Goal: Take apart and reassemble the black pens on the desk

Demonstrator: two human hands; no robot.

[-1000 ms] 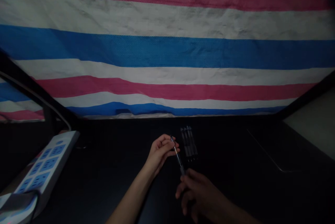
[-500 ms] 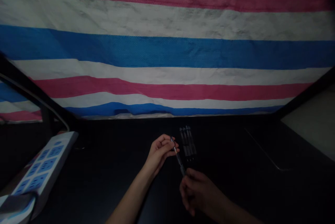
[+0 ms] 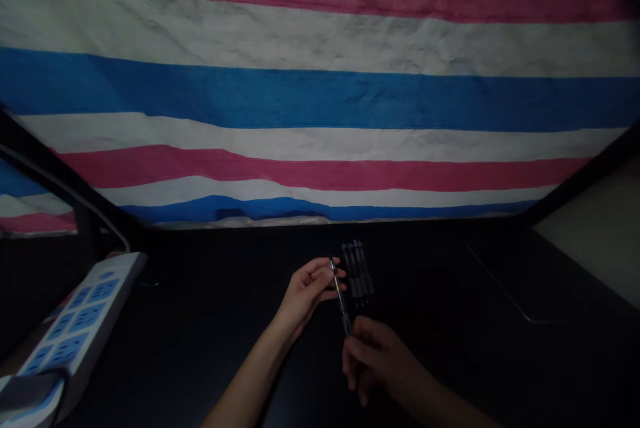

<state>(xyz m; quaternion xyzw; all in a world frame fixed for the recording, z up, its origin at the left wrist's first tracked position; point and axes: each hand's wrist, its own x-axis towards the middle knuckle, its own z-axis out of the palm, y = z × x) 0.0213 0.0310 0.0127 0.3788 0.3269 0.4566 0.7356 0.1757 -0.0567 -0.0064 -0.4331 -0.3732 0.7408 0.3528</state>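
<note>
A slim pen with a clear barrel and a dark grip slants between my two hands. My left hand pinches its far part between thumb and fingers. At its near end, the thumb and fingers of my right hand close on the dark section; the very end is hidden by the fingers. Just beyond, several similar pens lie side by side on the black tabletop, right of my left hand and apart from it.
On the left lies a white power strip with a dark plug at its near end. A dark flat panel with a pale edge is at the right. Behind the table hangs a striped red, white and blue sheet.
The held pen stands slightly steeper, and its far tip has shifted a little to the right. My right hand has risen slightly. Both hands keep their hold.
</note>
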